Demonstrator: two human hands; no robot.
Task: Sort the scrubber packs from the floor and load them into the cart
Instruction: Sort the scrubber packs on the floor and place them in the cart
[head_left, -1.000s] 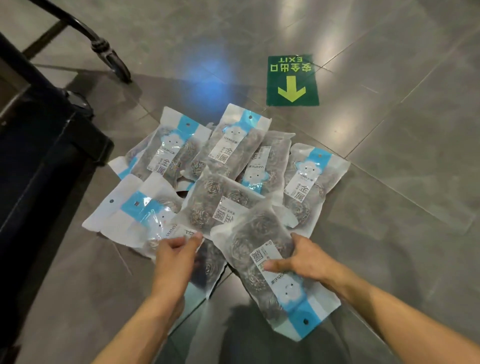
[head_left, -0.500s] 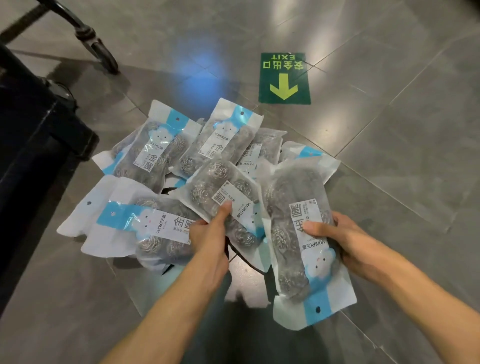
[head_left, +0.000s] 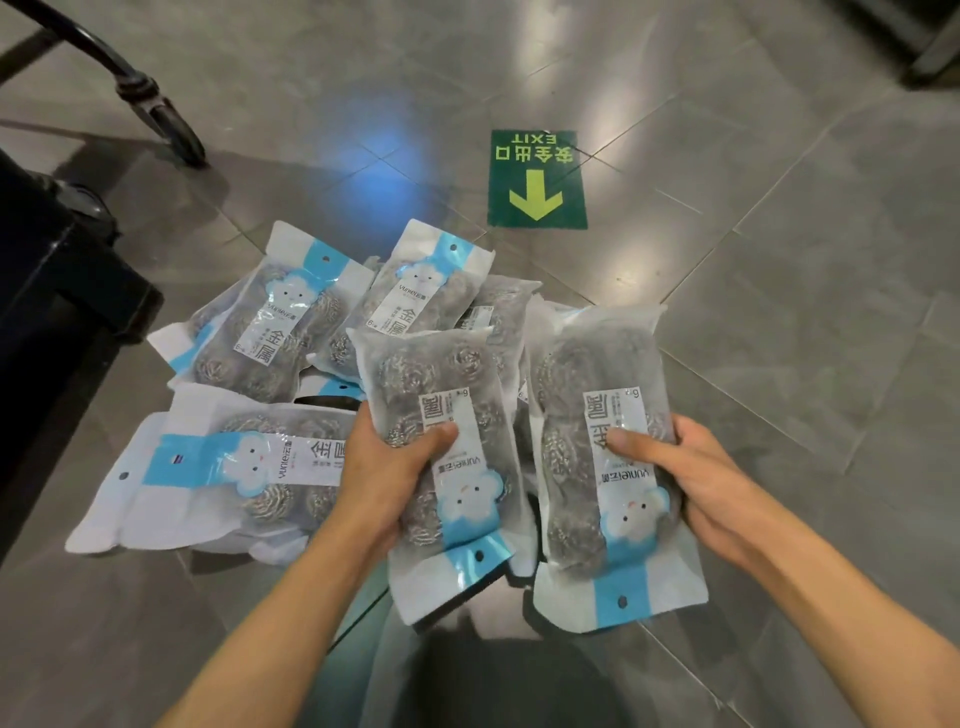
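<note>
Several clear packs of steel scrubbers with blue and white headers lie in a heap on the grey floor. My left hand (head_left: 387, 467) grips one scrubber pack (head_left: 441, 395) by its middle, thumb on the label, and holds it above the heap. My right hand (head_left: 685, 473) grips a second scrubber pack (head_left: 587, 467) the same way, to the right of the first. Both held packs have their blue headers toward me. On the floor lie a sideways pack (head_left: 244, 467) at the left and two packs (head_left: 270, 332) (head_left: 415, 296) behind. The black cart (head_left: 57, 291) stands at the left.
A cart wheel on its curved black strut (head_left: 171, 124) stands at the upper left. A green exit sticker (head_left: 537, 179) with a yellow arrow lies on the tiles beyond the heap. Bare grey floor (head_left: 779, 286) spreads to the right. My dark trouser leg (head_left: 493, 675) is below.
Both hands have lifted a pack each off the heap and brought them toward me. The left hand went from reaching for its pack to gripping it.
</note>
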